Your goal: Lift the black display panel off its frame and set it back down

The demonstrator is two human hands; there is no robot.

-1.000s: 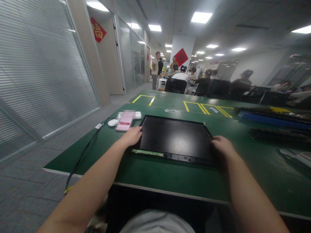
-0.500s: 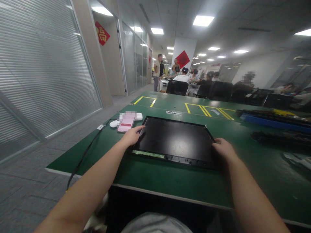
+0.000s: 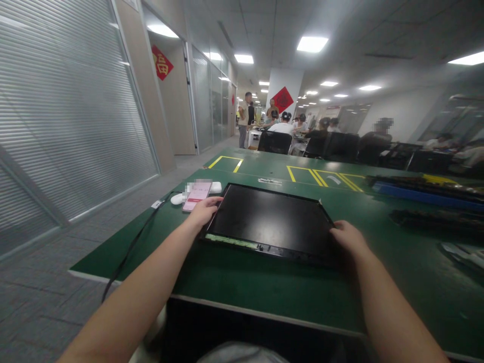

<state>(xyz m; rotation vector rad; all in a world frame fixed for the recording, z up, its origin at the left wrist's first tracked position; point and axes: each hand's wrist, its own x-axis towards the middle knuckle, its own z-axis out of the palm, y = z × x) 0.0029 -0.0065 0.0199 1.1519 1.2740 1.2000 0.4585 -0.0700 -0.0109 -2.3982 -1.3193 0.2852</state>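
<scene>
A flat black display panel [image 3: 274, 217] lies face up over the green table, a green circuit strip [image 3: 230, 241] along its near edge. My left hand [image 3: 204, 212] grips the panel's left edge, thumb and finger on the rim. At the opposite side, my right hand [image 3: 348, 237] holds the right edge, its lower fingers hidden beneath. Whether the panel rests on the table or is slightly raised, I cannot tell. Just beyond my left hand is a phone [image 3: 198, 194] with a pink screen, beside a white computer mouse [image 3: 176, 199].
Yellow tape outlines [image 3: 317, 176] mark the far part of the green table [image 3: 264, 287]. Dark long parts and a blue strip [image 3: 431, 195] lie at the right, with clear bags [image 3: 461, 257] nearer. A black cable [image 3: 132, 247] hangs off the left edge. Several people sit or stand beyond.
The camera view has tilted up slightly, so the scene sits a little lower. Both hands keep their hold on the panel's sides; my left index finger has curled in a bit.
</scene>
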